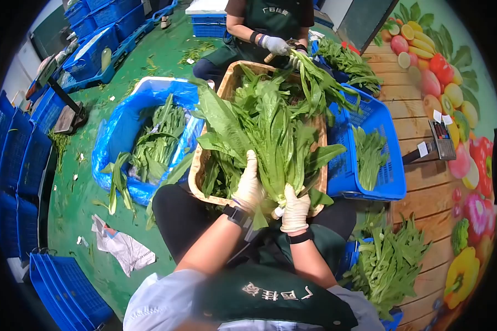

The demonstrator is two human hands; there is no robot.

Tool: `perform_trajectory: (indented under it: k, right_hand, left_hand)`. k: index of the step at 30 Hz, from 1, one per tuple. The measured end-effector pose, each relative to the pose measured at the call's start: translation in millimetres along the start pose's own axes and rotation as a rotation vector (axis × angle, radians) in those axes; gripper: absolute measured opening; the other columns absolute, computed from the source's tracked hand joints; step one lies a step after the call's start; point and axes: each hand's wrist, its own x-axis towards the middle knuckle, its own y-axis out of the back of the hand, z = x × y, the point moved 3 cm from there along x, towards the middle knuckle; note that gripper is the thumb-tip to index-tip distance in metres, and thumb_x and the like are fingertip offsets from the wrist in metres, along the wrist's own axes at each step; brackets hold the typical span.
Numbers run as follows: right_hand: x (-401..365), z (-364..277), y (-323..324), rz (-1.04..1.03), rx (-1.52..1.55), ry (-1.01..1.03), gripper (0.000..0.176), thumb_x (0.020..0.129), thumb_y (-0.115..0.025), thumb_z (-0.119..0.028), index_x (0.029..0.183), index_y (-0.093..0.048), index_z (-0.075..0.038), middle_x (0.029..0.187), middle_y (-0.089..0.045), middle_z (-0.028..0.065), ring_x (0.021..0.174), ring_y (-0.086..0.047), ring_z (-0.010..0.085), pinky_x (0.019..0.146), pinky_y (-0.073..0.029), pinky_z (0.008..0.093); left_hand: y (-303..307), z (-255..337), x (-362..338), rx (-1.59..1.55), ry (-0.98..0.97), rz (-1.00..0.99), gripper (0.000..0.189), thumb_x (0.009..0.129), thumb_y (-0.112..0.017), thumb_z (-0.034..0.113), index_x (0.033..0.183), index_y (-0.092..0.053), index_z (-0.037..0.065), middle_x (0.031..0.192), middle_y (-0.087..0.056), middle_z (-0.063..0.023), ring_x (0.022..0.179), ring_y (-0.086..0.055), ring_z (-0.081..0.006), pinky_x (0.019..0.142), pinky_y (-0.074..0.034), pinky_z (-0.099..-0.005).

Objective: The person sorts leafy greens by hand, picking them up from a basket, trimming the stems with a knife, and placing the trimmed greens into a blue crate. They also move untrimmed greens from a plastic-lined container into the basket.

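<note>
A big head of long-leaf lettuce (273, 132) is held over a tan basket (195, 171) on my lap, its leaves fanned away from me. My left hand (249, 187), in a pale glove, grips the leaves from the left with its thumb lying along them. My right hand (295, 212), gloved too, is closed round the lower stalks near the white cut base. More leaves of the same kind fill the basket beneath. The fingers of my left hand are partly hidden behind the leaves.
Opposite sits a co-worker, whose gloved hand (275, 45) holds similar greens. A blue-lined tub (107, 149) of greens stands left, a blue crate (389, 165) right. Cut greens (389, 265) pile at my lower right. A crumpled sack (121, 245) lies on the green floor.
</note>
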Motion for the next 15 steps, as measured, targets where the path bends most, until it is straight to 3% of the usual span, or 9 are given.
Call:
perform_trajectory:
  k: [3,5,7,8,9,11,13,15]
  right_hand:
    - [2.6,-3.6,5.9,-0.063,-0.109,-0.079,0.016,0.09,-0.063,-0.011,0.104,-0.06,-0.004,0.083,-0.061,-0.0003,0.057,-0.051,0.0059,0.047,-0.041,0.02]
    - [8.9,-2.2,6.3,-0.088,-0.083,0.02,0.018,0.087,-0.067,-0.01,0.102,-0.06,-0.003,0.084,-0.062,-0.0001,0.059,-0.052,0.0057,0.053,-0.044,0.02]
    - [16.4,-2.3,5.5,-0.2,-0.68,0.605,0.02,0.083,-0.071,-0.006,0.099,-0.059,-0.002,0.083,-0.063,0.0001,0.059,-0.053,0.0052,0.052,-0.044,0.0208]
    - [15.1,-4.5,3.9,-0.204,-0.506,0.35,0.021,0.081,-0.074,-0.007,0.099,-0.062,-0.005,0.081,-0.063,0.0005,0.066,-0.057,0.0069,0.06,-0.047,0.0211]
    - [17.4,-7.7,5.0,-0.196,-0.506,0.351,0.021,0.081,-0.074,-0.007,0.099,-0.062,-0.005,0.081,-0.063,0.0005,0.066,-0.057,0.0069,0.06,-0.047,0.0211]
    - [23.4,-4.7,6.3,-0.268,-0.233,0.043,0.02,0.081,-0.073,-0.005,0.096,-0.06,-0.005,0.081,-0.063,0.0007,0.066,-0.057,0.0071,0.057,-0.048,0.0215]
    - [20.3,-3.5,2.1,-0.26,-0.252,0.09,0.018,0.082,-0.071,-0.005,0.095,-0.059,-0.005,0.081,-0.062,0.0011,0.062,-0.056,0.0073,0.054,-0.047,0.0223]
    - [15.8,-5.0,2.3,-0.139,-0.099,0.141,0.019,0.085,-0.067,-0.007,0.102,-0.06,-0.006,0.085,-0.062,-0.0004,0.062,-0.054,0.0053,0.051,-0.044,0.0208]
  left_hand:
    - [-10.4,3.3,-4.0,0.175,-0.18,0.083,0.052,0.092,-0.062,0.042,0.129,-0.052,0.008,0.121,-0.06,-0.0084,0.107,-0.058,-0.0225,0.093,-0.049,-0.0399]
    - [-7.0,3.6,-1.8,0.17,-0.188,0.114,0.045,0.093,-0.062,0.036,0.126,-0.053,0.008,0.119,-0.061,-0.0076,0.105,-0.059,-0.0218,0.09,-0.051,-0.0393]
    - [-6.4,2.9,-1.0,0.258,-0.279,0.054,0.042,0.094,-0.062,0.032,0.127,-0.052,0.007,0.117,-0.061,-0.0078,0.104,-0.059,-0.0213,0.089,-0.051,-0.0391]
    - [-3.3,2.9,-3.8,0.263,-0.226,0.083,0.041,0.094,-0.062,0.028,0.126,-0.052,0.005,0.116,-0.062,-0.0087,0.103,-0.06,-0.0211,0.088,-0.051,-0.0391]
    - [-3.7,1.7,-5.4,0.264,-0.218,0.08,0.041,0.094,-0.062,0.028,0.126,-0.052,0.005,0.116,-0.062,-0.0087,0.103,-0.06,-0.0211,0.088,-0.051,-0.0391]
    - [-6.0,2.7,-7.4,0.242,-0.274,0.037,0.04,0.094,-0.062,0.027,0.126,-0.052,0.004,0.115,-0.062,-0.0096,0.102,-0.06,-0.0215,0.088,-0.051,-0.0392]
    - [-0.8,4.2,-5.3,0.23,-0.28,0.047,0.041,0.095,-0.061,0.028,0.126,-0.051,0.003,0.114,-0.062,-0.01,0.101,-0.06,-0.0215,0.088,-0.052,-0.0402]
    - [4.2,4.3,-1.6,0.021,-0.17,0.029,0.042,0.094,-0.061,0.029,0.126,-0.051,0.002,0.119,-0.06,-0.0109,0.107,-0.059,-0.0234,0.094,-0.05,-0.0421]
